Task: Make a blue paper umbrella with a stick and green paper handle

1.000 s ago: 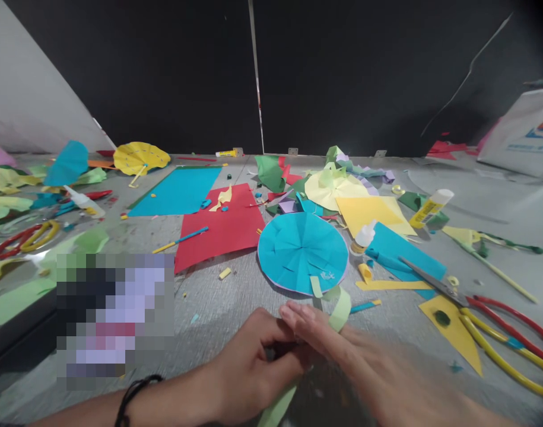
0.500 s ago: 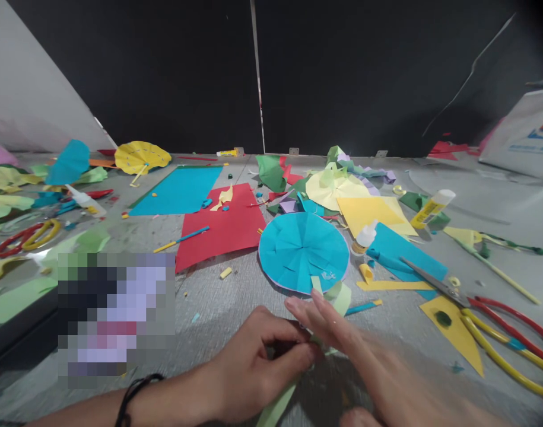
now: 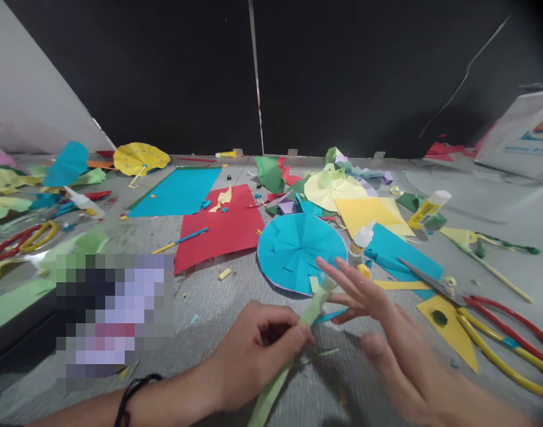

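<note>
My left hand (image 3: 253,356) is closed in a pinch on a long light green paper strip (image 3: 313,305) that runs from below my hand up toward the round blue paper disc (image 3: 301,251). My right hand (image 3: 387,332) lies just right of the strip with its fingers stretched out and spread; the fingertips reach the strip's upper end near the disc's lower edge. It holds nothing that I can see. A black band sits on my left wrist.
Coloured paper covers the grey table: a red sheet (image 3: 220,228), a blue sheet (image 3: 177,191), a yellow sheet (image 3: 371,213). Scissors (image 3: 471,302) with red and yellow handles lie at the right, glue bottles (image 3: 426,209) behind them. A blurred patch lies at the left.
My right hand has moved up and right along the green strip and spread its fingers. The strip, curled before, now runs straight. My left hand keeps its pinch.
</note>
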Action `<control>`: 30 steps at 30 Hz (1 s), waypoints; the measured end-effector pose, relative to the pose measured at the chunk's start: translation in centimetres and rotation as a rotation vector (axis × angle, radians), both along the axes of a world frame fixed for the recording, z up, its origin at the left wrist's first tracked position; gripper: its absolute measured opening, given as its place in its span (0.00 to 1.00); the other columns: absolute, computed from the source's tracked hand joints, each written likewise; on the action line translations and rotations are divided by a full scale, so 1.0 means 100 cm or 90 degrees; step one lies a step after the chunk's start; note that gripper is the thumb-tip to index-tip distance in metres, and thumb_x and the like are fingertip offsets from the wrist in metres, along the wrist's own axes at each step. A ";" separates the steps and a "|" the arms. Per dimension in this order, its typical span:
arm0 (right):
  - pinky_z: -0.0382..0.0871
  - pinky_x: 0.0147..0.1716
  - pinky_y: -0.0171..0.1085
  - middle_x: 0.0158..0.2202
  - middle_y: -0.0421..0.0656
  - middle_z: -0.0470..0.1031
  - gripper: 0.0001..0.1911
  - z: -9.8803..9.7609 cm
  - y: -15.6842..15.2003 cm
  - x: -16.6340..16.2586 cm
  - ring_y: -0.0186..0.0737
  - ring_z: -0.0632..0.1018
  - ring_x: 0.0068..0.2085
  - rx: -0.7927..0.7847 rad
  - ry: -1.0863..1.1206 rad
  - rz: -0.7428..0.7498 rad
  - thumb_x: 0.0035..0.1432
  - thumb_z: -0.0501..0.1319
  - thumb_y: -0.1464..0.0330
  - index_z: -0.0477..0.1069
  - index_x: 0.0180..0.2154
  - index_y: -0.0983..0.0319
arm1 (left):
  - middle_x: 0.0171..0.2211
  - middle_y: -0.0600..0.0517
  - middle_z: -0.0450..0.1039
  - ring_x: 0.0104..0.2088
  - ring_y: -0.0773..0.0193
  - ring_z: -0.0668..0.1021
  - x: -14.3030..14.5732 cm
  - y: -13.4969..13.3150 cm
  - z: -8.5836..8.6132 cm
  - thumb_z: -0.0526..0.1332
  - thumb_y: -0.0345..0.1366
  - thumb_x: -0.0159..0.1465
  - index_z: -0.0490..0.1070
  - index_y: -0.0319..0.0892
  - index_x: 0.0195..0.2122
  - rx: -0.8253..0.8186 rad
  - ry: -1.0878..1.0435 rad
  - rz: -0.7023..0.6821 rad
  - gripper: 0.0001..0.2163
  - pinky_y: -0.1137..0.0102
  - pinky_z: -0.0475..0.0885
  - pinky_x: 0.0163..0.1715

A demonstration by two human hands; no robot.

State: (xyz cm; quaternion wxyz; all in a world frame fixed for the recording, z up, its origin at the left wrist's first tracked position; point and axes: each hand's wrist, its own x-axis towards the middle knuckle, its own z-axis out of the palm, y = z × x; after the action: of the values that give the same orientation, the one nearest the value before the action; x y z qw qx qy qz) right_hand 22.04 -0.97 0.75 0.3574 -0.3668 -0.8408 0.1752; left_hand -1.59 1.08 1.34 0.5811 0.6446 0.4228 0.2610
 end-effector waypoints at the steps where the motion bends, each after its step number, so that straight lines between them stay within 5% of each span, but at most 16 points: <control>1: 0.85 0.47 0.47 0.71 0.55 0.64 0.29 0.001 0.002 -0.001 0.50 0.83 0.56 0.002 0.021 -0.014 0.78 0.43 0.59 0.44 0.74 0.56 | 0.19 0.57 0.61 0.22 0.70 0.62 0.000 0.002 -0.001 0.62 0.50 0.67 0.78 0.37 0.30 -0.023 -0.021 0.027 0.19 0.74 0.55 0.22; 4: 0.86 0.43 0.43 0.55 0.52 0.82 0.24 0.005 0.009 -0.004 0.46 0.88 0.46 0.033 0.038 -0.069 0.75 0.52 0.68 0.59 0.68 0.58 | 0.18 0.59 0.61 0.19 0.71 0.63 0.000 0.007 -0.005 0.63 0.53 0.66 0.76 0.38 0.35 -0.071 -0.094 0.103 0.20 0.75 0.57 0.20; 8: 0.85 0.44 0.37 0.44 0.46 0.87 0.12 0.004 0.018 -0.010 0.43 0.88 0.43 0.151 0.043 -0.056 0.69 0.60 0.77 0.75 0.49 0.58 | 0.17 0.59 0.66 0.17 0.71 0.64 0.001 0.008 -0.006 0.61 0.54 0.68 0.72 0.40 0.38 -0.076 -0.147 0.101 0.19 0.76 0.59 0.18; 13: 0.85 0.41 0.35 0.42 0.45 0.88 0.11 -0.001 0.017 -0.014 0.42 0.89 0.40 0.186 0.059 -0.053 0.68 0.61 0.77 0.76 0.48 0.59 | 0.21 0.59 0.68 0.19 0.73 0.65 0.002 0.004 -0.003 0.60 0.52 0.71 0.69 0.40 0.44 -0.090 -0.167 0.041 0.18 0.78 0.59 0.18; 21: 0.84 0.39 0.40 0.42 0.44 0.87 0.23 -0.003 0.007 -0.012 0.43 0.88 0.38 0.090 -0.009 -0.035 0.70 0.57 0.72 0.63 0.65 0.57 | 0.24 0.57 0.69 0.22 0.71 0.66 0.000 0.002 -0.004 0.61 0.50 0.70 0.70 0.39 0.42 -0.075 -0.158 -0.005 0.17 0.75 0.60 0.22; 25: 0.83 0.45 0.39 0.50 0.48 0.85 0.22 -0.001 0.008 -0.012 0.43 0.87 0.47 0.113 -0.035 0.043 0.70 0.56 0.75 0.67 0.62 0.58 | 0.23 0.56 0.69 0.25 0.70 0.69 0.001 0.001 -0.007 0.62 0.51 0.70 0.71 0.38 0.35 -0.059 -0.148 -0.030 0.18 0.74 0.63 0.26; 30: 0.82 0.50 0.40 0.55 0.47 0.83 0.24 0.000 0.007 -0.013 0.42 0.85 0.52 0.135 -0.057 0.021 0.70 0.56 0.75 0.65 0.65 0.58 | 0.25 0.56 0.70 0.25 0.70 0.69 0.002 0.003 -0.010 0.63 0.50 0.70 0.72 0.39 0.41 -0.072 -0.168 -0.040 0.16 0.74 0.63 0.26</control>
State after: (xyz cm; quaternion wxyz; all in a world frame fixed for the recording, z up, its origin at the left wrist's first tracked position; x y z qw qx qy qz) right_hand 20.78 -0.27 0.79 0.3533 -0.3205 -0.8757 0.0749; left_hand -1.34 1.38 0.33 0.6749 0.5838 0.3361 0.3011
